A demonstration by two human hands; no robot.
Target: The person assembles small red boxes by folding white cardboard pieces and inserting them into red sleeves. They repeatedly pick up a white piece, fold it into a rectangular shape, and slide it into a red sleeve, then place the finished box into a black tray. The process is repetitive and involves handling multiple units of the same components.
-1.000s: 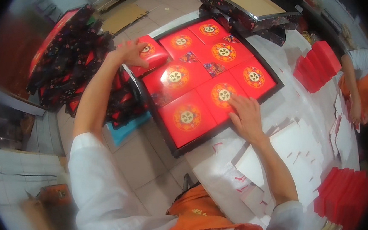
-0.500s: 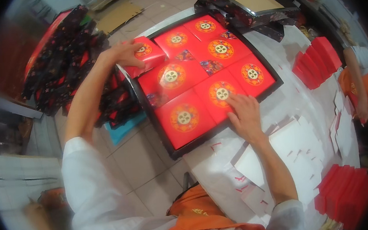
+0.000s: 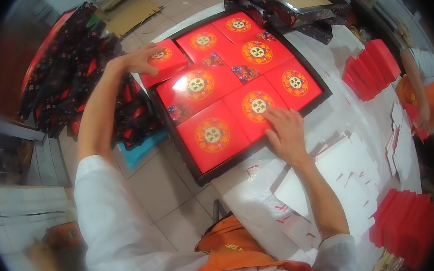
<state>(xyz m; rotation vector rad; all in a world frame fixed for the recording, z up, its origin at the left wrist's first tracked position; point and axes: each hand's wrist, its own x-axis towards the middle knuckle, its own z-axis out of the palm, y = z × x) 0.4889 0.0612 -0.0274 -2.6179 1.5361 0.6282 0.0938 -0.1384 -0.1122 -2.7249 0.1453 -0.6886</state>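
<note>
At the black tray's (image 3: 229, 163) far-left corner, the left hand (image 3: 140, 59), widely spread, clasps a raised red box (image 3: 171, 62); near-side, the right hand (image 3: 287, 135) rests loosely open on a seated box (image 3: 254, 102). I'd level the raised one before pressing.

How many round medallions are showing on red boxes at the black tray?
8: far-left medallion, by the left hand; far-centre; far-right; mid-left; mid-right; near-left; near-centre, by the right hand; near-right. Any underneath would be hidden.
</note>
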